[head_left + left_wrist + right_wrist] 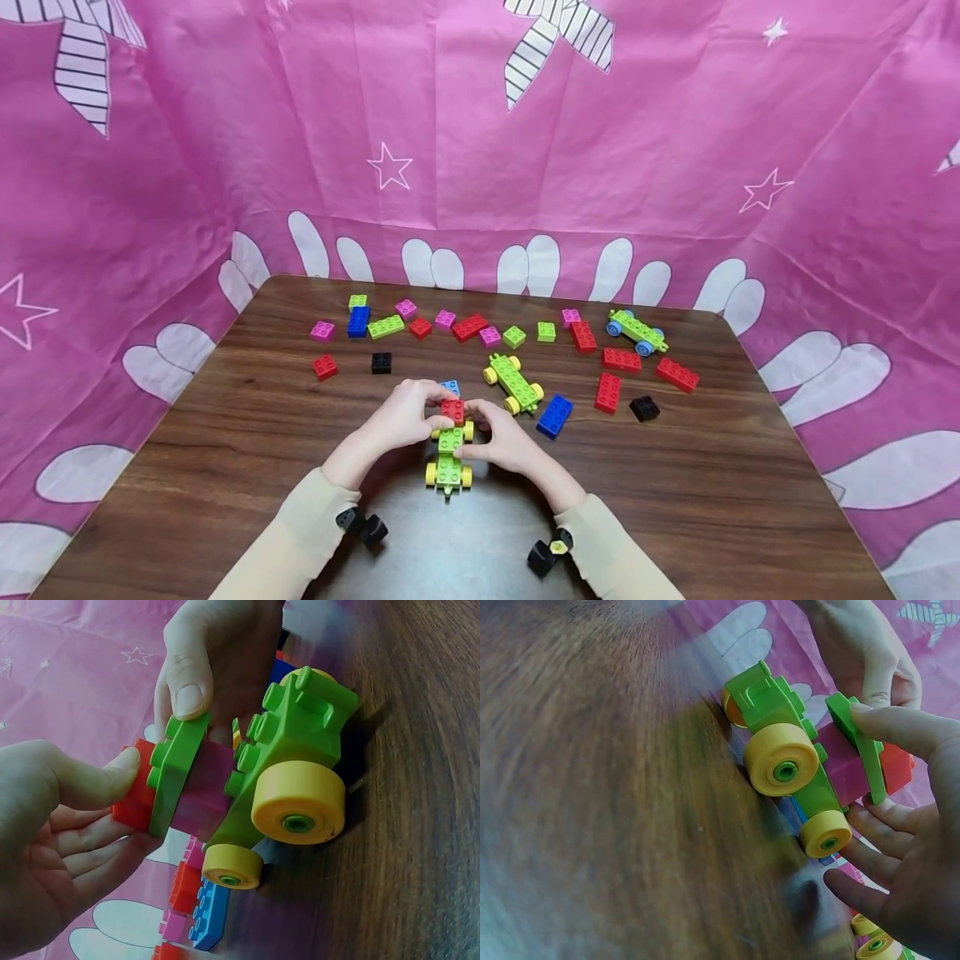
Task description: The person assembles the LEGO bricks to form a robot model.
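1. Standing on the brown tabletop [247, 467] between the left hand [401, 417] and the right hand [508, 442], the green car base [448, 473] bears rounded studs, yellow wheels [289, 787] with green hubs, and a projecting coupling at its near end.
2. Upon the base's far part: a pinkish-purple brick [843, 766], topped by a thinner green brick [180, 774], topped in turn by a red brick [452, 410].
3. Left of the base: left thumb and fingers pinch the red brick.
4. Right of the base: right thumb and fingers grip the thinner green brick.
5. Just beyond the base: a light blue brick [451, 387]; to its right, a second car base [513, 382], likewise yellow-wheeled; farther right, a dark blue brick [554, 417].
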Available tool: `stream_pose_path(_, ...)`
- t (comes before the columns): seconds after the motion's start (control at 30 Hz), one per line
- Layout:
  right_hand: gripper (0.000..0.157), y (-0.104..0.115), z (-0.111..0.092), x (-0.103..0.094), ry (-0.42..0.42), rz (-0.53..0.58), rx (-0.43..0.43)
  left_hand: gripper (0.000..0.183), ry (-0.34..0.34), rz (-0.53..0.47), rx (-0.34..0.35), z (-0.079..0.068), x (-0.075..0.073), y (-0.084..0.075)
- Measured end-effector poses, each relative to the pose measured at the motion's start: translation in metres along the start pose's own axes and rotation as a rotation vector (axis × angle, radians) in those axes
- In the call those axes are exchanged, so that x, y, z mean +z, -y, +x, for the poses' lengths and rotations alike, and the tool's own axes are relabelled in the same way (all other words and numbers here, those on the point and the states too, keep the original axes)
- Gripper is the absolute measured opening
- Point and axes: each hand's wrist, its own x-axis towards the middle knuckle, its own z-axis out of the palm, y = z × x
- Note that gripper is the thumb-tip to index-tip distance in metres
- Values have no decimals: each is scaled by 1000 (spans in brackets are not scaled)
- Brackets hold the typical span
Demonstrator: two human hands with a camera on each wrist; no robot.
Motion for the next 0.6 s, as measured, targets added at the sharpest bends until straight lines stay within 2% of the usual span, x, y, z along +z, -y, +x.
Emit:
stream_pose_path(0.17,59,0,0,1,1,-3,4,23,4,-7,-32,0,1,1)
stream_pose_path(0.43,59,0,0,1,-4,-12,-4,28,-17,-23,30,-4,3,3)
stream_pose_path(0.6,59,-1,0,1,-3,-16,-10,29,-31,-40,14,-5,4,1)
